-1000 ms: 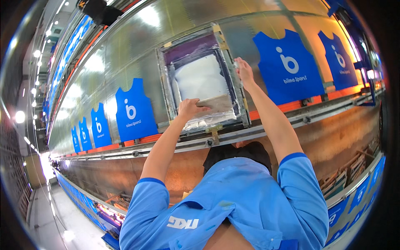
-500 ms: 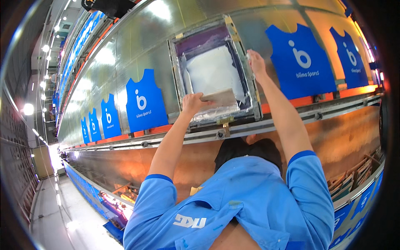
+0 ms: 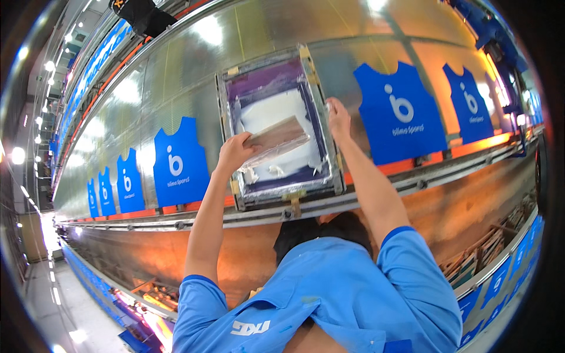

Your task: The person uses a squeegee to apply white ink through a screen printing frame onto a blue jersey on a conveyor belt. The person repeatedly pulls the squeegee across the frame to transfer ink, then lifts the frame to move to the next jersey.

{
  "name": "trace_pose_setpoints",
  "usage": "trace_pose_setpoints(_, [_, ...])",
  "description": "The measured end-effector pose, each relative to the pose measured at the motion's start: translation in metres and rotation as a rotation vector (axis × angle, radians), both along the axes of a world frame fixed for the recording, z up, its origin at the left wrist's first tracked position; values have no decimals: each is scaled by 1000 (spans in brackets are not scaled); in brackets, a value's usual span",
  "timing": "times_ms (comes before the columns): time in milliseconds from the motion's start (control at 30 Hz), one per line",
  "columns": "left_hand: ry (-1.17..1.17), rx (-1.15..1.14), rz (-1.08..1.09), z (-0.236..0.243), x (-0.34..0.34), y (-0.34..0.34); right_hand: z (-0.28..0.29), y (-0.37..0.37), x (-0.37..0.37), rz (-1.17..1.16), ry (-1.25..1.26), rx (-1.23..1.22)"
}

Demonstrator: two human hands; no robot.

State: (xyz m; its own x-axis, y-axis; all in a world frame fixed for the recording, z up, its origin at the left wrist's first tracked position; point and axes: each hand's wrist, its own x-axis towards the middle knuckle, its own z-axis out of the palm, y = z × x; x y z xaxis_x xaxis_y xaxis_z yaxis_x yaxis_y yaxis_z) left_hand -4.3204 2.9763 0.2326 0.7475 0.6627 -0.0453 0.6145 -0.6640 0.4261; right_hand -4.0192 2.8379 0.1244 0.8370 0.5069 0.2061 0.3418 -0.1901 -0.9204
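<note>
A screen-printing frame (image 3: 222, 106) lies on the long table before me, its purple mesh carrying a broad patch of white ink (image 3: 271, 110). My left hand (image 3: 235, 152) is closed round the left end of a wide flat squeegee (image 3: 282, 135). The squeegee slants across the middle of the screen, its right end farther from me; smeared white ink lies along its near side. My right hand (image 3: 339, 120) is closed on the frame's right side bar. What lies beneath the screen is hidden.
Blue vests with white prints lie along the table: a large vest (image 3: 400, 115) to the right and another vest (image 3: 181, 159) to the left, with several more beyond. A metal rail (image 3: 265, 216) runs along the near edge. A dark-clothed person (image 3: 144, 16) is at the far left.
The squeegee has moved from the near end of the screen to its middle and tilted, its right end swinging away from me. My right hand stays on the frame; the whole view has shifted.
</note>
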Motion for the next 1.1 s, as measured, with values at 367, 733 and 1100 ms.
trace_pose_setpoints(367, [-147, 179, -109, -6, 112, 141, 94, 23, 18, 96, -735, -578])
trace_pose_setpoints(733, [70, 67, -101, -21, 97, 181, 103, 168, 39, 564, -630, -950])
trace_pose_setpoints(1100, [61, 3, -55, -49, 8, 32, 69, 21, -46, 602, -641, -819])
